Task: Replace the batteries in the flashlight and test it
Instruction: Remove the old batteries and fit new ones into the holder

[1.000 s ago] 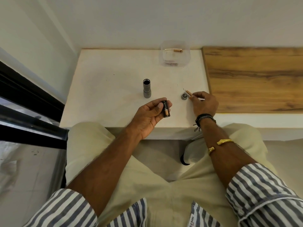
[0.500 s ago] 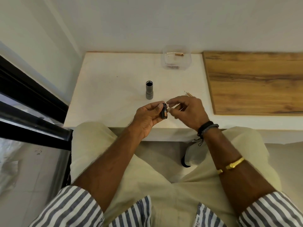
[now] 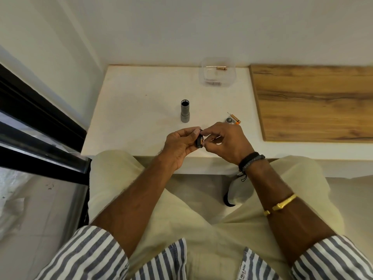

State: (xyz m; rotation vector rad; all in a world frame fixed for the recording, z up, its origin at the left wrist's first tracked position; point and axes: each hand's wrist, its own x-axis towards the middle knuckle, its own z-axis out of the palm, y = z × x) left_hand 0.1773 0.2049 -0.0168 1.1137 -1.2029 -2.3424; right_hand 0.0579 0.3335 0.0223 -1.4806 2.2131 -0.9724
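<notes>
Right hand: a second ago at the tabletop's right side setting a loose battery by the end cap; now its fingertips touch the battery holder.
Loose battery: released, lying against the end cap.
Left hand: grip on the holder tightened, thumb over top.

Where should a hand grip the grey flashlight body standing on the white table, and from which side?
Grip the flashlight body around its narrower middle barrel, probably coming from the near side or from above. It stands upright, open end up, with bare white table all round. Keep the fingers off the open mouth so the battery holder, held between the left hand and the right hand, can drop in.
</notes>
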